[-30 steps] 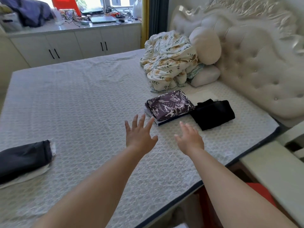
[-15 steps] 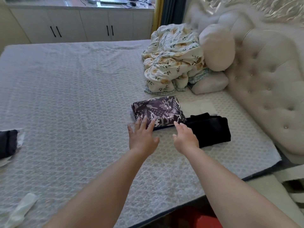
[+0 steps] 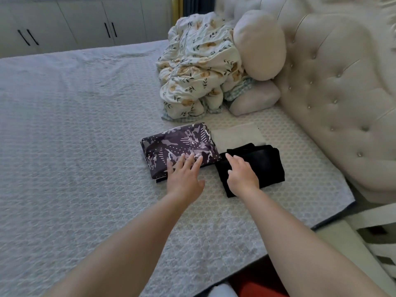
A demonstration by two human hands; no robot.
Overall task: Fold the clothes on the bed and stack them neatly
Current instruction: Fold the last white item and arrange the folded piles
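Left hand (image 3: pixel 184 179) flat, fingers spread on the near edge of the folded patterned garment (image 3: pixel 179 150); right hand (image 3: pixel 243 175) relaxed, empty, over the folded black garment (image 3: pixel 265 166) lying just right of it, long axes running away toward the headboard (image 3: pixel 334 88).

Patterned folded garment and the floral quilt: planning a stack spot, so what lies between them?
Only bare mattress cover separates the patterned folded garment from the floral quilt, in the head view.

No readable text, label, brand or number anywhere. Only abstract dots and streaks printed on the folded purple garment (image 3: pixel 180 146). Nothing legible elsewhere.
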